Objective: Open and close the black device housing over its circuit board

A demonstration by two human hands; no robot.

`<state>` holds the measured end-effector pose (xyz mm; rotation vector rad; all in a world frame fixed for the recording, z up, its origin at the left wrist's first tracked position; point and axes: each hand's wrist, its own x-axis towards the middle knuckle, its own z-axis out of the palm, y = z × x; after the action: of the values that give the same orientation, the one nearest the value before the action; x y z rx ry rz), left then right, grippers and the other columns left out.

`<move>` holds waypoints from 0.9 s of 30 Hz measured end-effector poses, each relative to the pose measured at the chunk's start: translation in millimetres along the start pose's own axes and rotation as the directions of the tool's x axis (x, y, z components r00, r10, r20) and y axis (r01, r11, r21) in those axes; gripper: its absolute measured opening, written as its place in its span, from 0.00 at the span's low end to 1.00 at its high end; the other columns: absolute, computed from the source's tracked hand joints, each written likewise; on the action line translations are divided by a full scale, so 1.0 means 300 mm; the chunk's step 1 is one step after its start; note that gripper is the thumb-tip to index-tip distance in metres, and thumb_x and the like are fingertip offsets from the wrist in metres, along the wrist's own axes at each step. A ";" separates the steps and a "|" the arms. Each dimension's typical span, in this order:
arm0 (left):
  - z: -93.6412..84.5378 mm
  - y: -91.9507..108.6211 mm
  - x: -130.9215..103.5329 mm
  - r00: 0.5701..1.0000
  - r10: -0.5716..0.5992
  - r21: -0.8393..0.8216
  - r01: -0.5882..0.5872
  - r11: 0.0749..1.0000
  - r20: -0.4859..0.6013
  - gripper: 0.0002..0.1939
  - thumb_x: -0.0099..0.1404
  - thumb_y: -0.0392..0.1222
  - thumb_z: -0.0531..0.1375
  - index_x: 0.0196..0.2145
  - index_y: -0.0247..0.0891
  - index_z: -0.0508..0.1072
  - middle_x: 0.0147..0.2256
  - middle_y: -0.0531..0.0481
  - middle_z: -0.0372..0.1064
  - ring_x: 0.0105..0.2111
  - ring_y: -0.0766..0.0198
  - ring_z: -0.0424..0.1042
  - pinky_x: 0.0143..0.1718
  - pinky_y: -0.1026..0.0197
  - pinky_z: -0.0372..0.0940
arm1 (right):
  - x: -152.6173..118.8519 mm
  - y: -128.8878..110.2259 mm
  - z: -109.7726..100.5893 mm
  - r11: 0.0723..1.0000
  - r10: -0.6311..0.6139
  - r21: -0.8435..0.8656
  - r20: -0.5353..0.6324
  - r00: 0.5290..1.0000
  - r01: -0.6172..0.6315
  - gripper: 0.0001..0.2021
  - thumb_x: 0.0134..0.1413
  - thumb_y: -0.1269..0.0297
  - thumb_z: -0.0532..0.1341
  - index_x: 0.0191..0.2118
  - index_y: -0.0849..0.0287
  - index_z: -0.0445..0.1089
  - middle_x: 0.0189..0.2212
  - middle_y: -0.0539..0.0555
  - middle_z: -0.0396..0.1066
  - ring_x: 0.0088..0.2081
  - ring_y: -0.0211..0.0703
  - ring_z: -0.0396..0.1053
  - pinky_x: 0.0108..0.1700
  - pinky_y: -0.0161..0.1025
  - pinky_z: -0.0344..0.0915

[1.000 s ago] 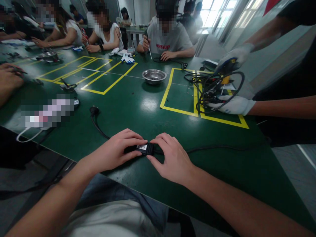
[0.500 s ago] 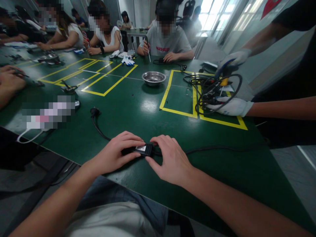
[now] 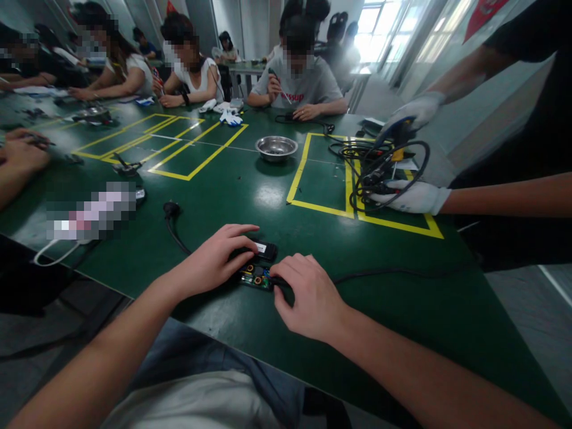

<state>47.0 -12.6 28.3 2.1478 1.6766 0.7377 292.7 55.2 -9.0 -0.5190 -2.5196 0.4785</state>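
Observation:
A black plastic cover [image 3: 269,252] with a white label is in the fingers of my left hand [image 3: 226,256], just behind the lower half of its casing. That half lies open on the green table, showing a circuit board [image 3: 255,277] with copper-coloured coils. My right hand [image 3: 308,292] pinches the black cable [image 3: 379,274] where it enters the board's right end; the fingers partly hide the joint. On the left, a short cord ends in a black power plug [image 3: 171,210].
A steel bowl [image 3: 276,148] stands mid-table. At right, a co-worker's white-gloved hands [image 3: 411,196] handle a tangle of black cables [image 3: 370,170] over a yellow-taped area. A power strip [image 3: 96,208], partly blurred out, lies at left. Other people sit around the table.
The cover has come off the casing and moved back in my left hand, exposing the circuit board. My right hand has closed on the cable.

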 end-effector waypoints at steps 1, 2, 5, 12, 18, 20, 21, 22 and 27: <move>-0.007 0.005 -0.026 1.000 0.011 0.004 -0.011 1.000 -0.026 0.11 0.79 0.43 0.57 0.48 0.41 0.80 0.64 0.40 0.73 0.63 0.50 0.72 0.67 0.45 0.68 | -0.001 0.000 0.002 1.000 -0.007 -0.012 0.000 1.000 0.007 0.09 0.58 0.73 0.62 0.43 0.56 0.74 0.38 0.56 0.78 0.40 0.51 0.71 0.42 0.48 0.62; -0.014 0.009 -0.053 0.999 0.015 0.001 -0.015 1.000 -0.035 0.11 0.78 0.42 0.58 0.49 0.41 0.80 0.60 0.40 0.74 0.61 0.51 0.74 0.65 0.47 0.70 | -0.002 -0.001 0.003 1.000 -0.009 -0.020 0.000 1.000 0.009 0.09 0.59 0.73 0.62 0.43 0.56 0.74 0.38 0.55 0.78 0.40 0.51 0.71 0.42 0.48 0.63; -0.023 0.009 -0.129 0.999 0.031 -0.012 -0.031 0.999 0.013 0.10 0.76 0.39 0.59 0.50 0.41 0.79 0.53 0.43 0.77 0.52 0.54 0.77 0.58 0.53 0.74 | -0.006 -0.003 0.004 0.999 -0.002 -0.035 0.010 1.000 0.002 0.08 0.61 0.74 0.62 0.42 0.55 0.76 0.38 0.55 0.78 0.40 0.49 0.74 0.41 0.45 0.67; 0.011 -0.035 -0.173 0.995 0.096 0.046 -0.094 0.995 -0.041 0.16 0.79 0.32 0.54 0.53 0.42 0.79 0.48 0.44 0.80 0.48 0.57 0.78 0.52 0.56 0.74 | -0.019 0.007 0.005 0.998 -0.047 -0.042 -0.012 0.999 0.046 0.11 0.63 0.74 0.62 0.45 0.55 0.80 0.41 0.56 0.81 0.40 0.48 0.79 0.40 0.43 0.74; 0.000 -0.030 -0.164 0.990 0.130 0.092 -0.126 0.988 -0.044 0.17 0.79 0.31 0.54 0.54 0.42 0.80 0.48 0.44 0.80 0.48 0.56 0.77 0.52 0.56 0.73 | -0.018 0.006 0.001 0.994 -0.091 -0.064 -0.089 0.992 0.086 0.12 0.65 0.74 0.60 0.45 0.57 0.81 0.40 0.57 0.82 0.38 0.48 0.79 0.39 0.45 0.76; -0.001 -0.027 -0.167 0.990 0.125 0.091 -0.119 0.989 -0.061 0.18 0.79 0.30 0.53 0.55 0.42 0.80 0.48 0.44 0.80 0.49 0.56 0.77 0.53 0.55 0.73 | -0.018 0.004 0.001 0.994 -0.097 -0.059 -0.126 0.987 0.091 0.12 0.65 0.74 0.60 0.46 0.59 0.81 0.40 0.58 0.82 0.38 0.49 0.79 0.39 0.46 0.76; 0.000 -0.027 -0.168 0.991 0.118 0.087 -0.112 0.990 -0.069 0.18 0.79 0.30 0.53 0.55 0.42 0.80 0.48 0.43 0.80 0.49 0.56 0.77 0.53 0.55 0.74 | -0.018 0.003 0.002 0.994 -0.099 -0.054 -0.139 0.985 0.092 0.12 0.66 0.74 0.60 0.46 0.60 0.81 0.40 0.58 0.82 0.38 0.50 0.79 0.39 0.46 0.76; 0.002 -0.028 -0.168 0.991 0.114 0.082 -0.108 0.991 -0.074 0.18 0.79 0.30 0.53 0.55 0.42 0.80 0.49 0.43 0.79 0.49 0.56 0.77 0.54 0.54 0.74 | -0.017 0.003 0.002 0.995 -0.099 -0.047 -0.145 0.985 0.093 0.12 0.66 0.74 0.60 0.46 0.60 0.81 0.40 0.58 0.82 0.38 0.50 0.79 0.39 0.46 0.76; 0.006 -0.033 -0.166 0.992 0.114 0.053 -0.111 0.992 -0.057 0.16 0.79 0.32 0.55 0.53 0.41 0.81 0.48 0.43 0.80 0.48 0.57 0.78 0.53 0.56 0.75 | -0.016 0.003 0.004 0.998 -0.059 -0.021 -0.110 0.992 0.057 0.11 0.65 0.73 0.60 0.43 0.58 0.81 0.40 0.58 0.81 0.38 0.49 0.79 0.39 0.45 0.75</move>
<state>31.1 -58.0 11.3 2.2919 1.6307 0.8074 296.2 53.5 -12.2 -0.4644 -2.4274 0.3951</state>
